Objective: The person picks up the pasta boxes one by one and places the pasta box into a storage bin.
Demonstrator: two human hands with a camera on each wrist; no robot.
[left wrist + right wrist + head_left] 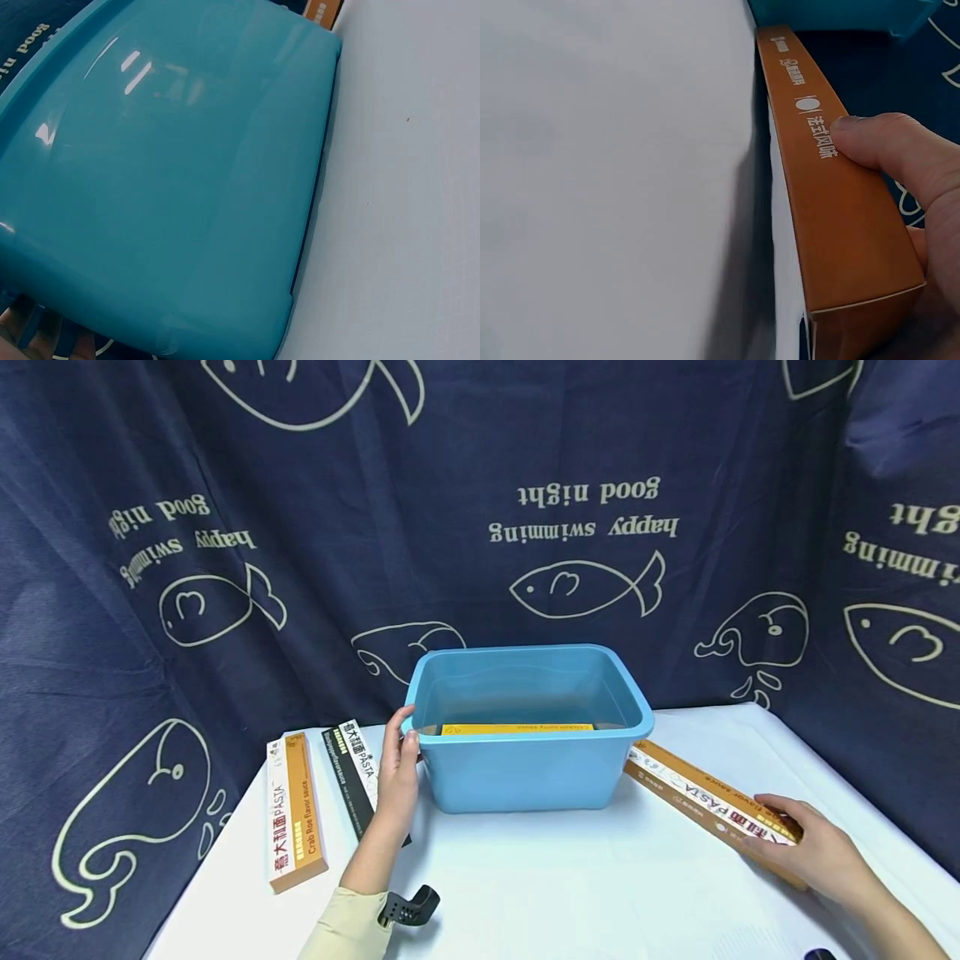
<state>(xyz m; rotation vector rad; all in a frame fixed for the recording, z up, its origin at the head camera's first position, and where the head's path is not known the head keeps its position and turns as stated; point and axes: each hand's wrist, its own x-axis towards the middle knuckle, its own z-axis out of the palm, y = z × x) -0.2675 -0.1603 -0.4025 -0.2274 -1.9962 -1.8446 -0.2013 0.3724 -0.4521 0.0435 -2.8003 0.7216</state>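
A light blue plastic bin (525, 772) stands on the white-covered table in the head view. My left hand (396, 781) holds its front left corner near the rim, with the thumb on the front side. The left wrist view is mostly filled by the bin's wall (165, 165), with a few fingers (45, 330) at the lower left. To the right lies an orange-and-white pasta box (701, 793), its far end beside the bin. My right hand (821, 852) grips its near end, the thumb on the brown side (832, 217) in the right wrist view.
Inside the bin lies a yellow box (517, 729), partly hidden by the front rim. Left of the bin are an orange crab roe pasta box (303, 810) and a black pasta box (348, 785), partly behind my left arm. A dark blue patterned curtain (450, 527) surrounds the table.
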